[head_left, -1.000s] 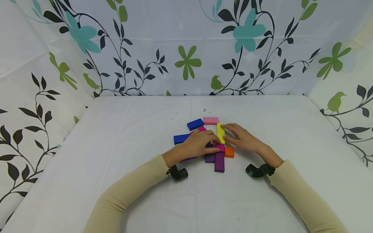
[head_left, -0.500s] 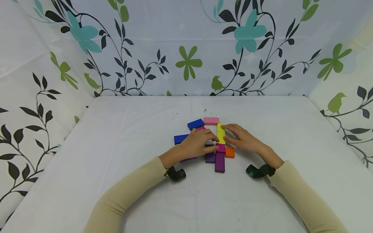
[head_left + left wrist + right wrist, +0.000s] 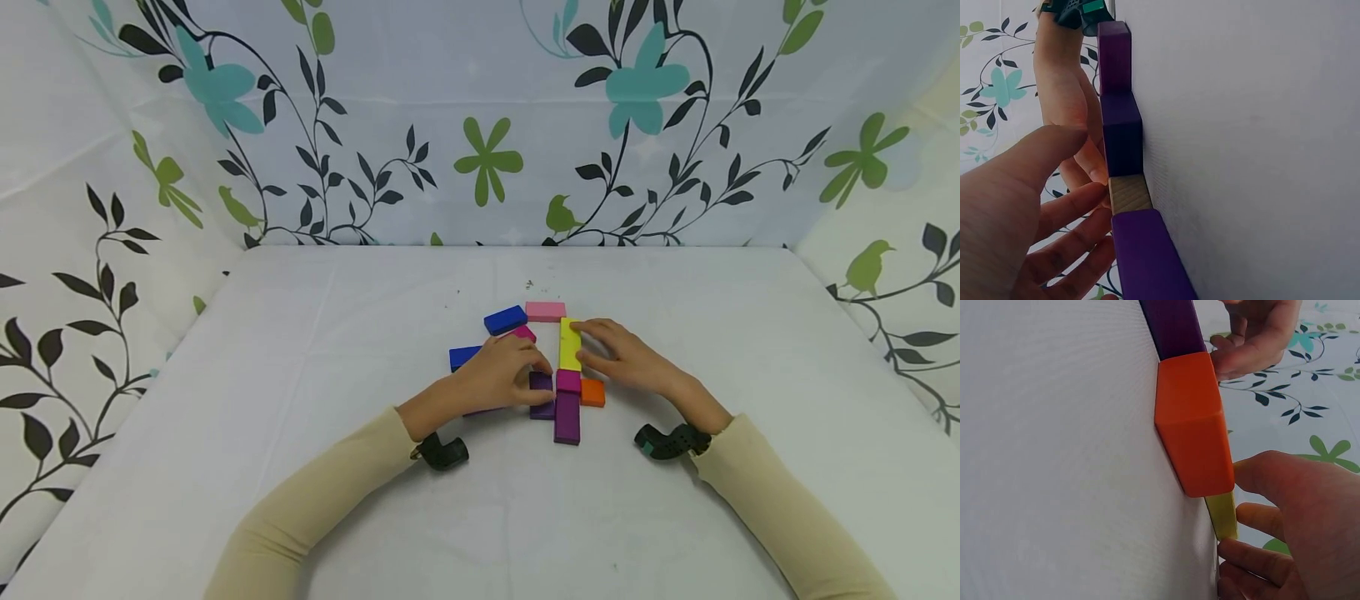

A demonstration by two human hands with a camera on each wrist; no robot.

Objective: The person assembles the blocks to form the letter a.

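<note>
Blue blocks [image 3: 506, 320], light pink block [image 3: 546, 312], yellow block [image 3: 570, 346], orange block [image 3: 592, 393], magenta blocks [image 3: 568, 382], purple blocks [image 3: 567, 419], plus a tan block [image 3: 1130, 194] with fine diagonal lines. Table [image 3: 480, 525] is plain white, sleeves [image 3: 322, 492] plain beige, wrist cameras [image 3: 667, 442] black, the right one with a small green patch [image 3: 1093, 6]. Backdrop [image 3: 465, 75] is white to pale blue, printed with black leafy vines [image 3: 588, 40], teal butterflies [image 3: 647, 83], green flowers [image 3: 488, 161] and green birds [image 3: 560, 214].

An orange block [image 3: 1194, 434] stands nearest on the white surface [image 3: 1054, 456], a purple block [image 3: 1175, 328] showing past its upper edge and part of a yellow block [image 3: 1224, 515] below. The person's right hand [image 3: 1316, 525] reaches in with fingers spread beside the yellow block; whether the fingertips touch it is hard to tell. The left hand [image 3: 1263, 334] shows near the purple block, before leaf-print fabric [image 3: 1335, 412].
</note>
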